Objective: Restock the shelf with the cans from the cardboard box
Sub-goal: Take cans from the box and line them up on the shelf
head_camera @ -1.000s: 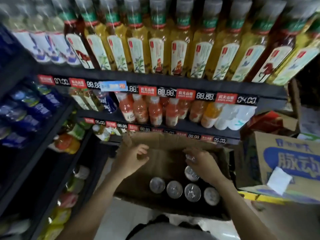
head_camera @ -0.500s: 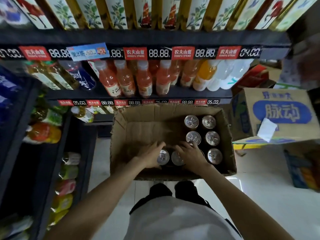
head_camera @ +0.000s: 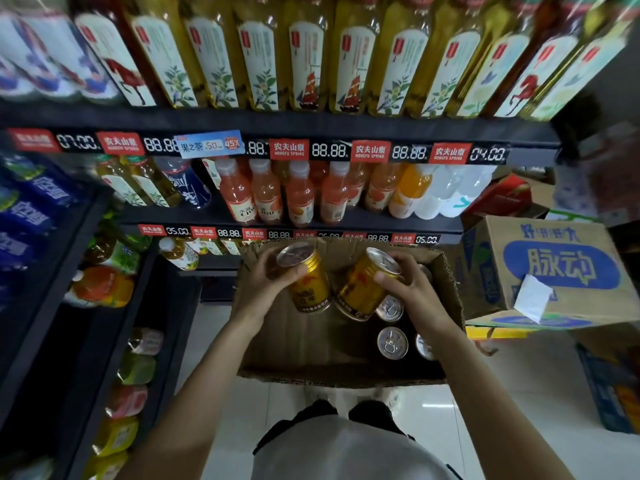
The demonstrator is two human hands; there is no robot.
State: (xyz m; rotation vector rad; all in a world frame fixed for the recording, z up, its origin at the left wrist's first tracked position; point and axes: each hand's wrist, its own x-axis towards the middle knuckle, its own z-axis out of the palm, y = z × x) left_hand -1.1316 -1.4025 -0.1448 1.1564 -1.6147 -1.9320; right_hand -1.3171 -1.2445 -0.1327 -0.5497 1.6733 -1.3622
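Note:
An open cardboard box (head_camera: 277,344) sits on the floor in front of the shelf. My left hand (head_camera: 263,289) grips a gold can (head_camera: 306,277), lifted above the box and tilted. My right hand (head_camera: 412,292) grips a second gold can (head_camera: 363,285), also tilted, close beside the first. Silver tops of more cans (head_camera: 392,342) stand upright in the box's right half, partly hidden by my right forearm. The black shelf (head_camera: 346,128) rises behind the box with rows of bottles.
Orange juice bottles (head_camera: 266,195) fill the shelf level just above the box. Tall tea bottles (head_camera: 263,60) line the level above. A blue-printed carton (head_camera: 554,268) sits at the right. A side rack of bottles (head_camera: 100,289) stands at the left. White tiled floor lies below.
Both hands, which were down on the can tops in the box, have each lifted out a gold can. The camera has tilted up a little.

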